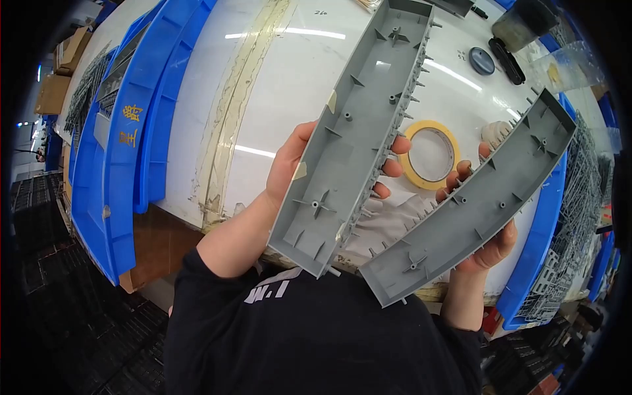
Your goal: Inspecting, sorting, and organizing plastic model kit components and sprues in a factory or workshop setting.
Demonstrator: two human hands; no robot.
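Two long grey plastic trough-shaped parts are held up over the white table, hollow sides facing me, with pegs along their edges. My left hand (291, 158) grips the larger grey part (352, 141) from beneath, thumb side at its left wall and fingertips curling past its right edge. Bits of pale tape cling to that part's left wall. The shorter grey part (477, 204) tilts to the right in my right hand (495, 250), whose fingertips show over its upper left edge. The two parts are apart, their near ends close together above my lap.
A roll of yellow tape (431, 155) lies on the table (296, 72) between the parts. Blue bins (122, 151) stand at the left; another blue bin (533, 250) with grey plastic sprues is at the right. A dark round lid (482, 60) and a cup (523, 25) sit at the far right.
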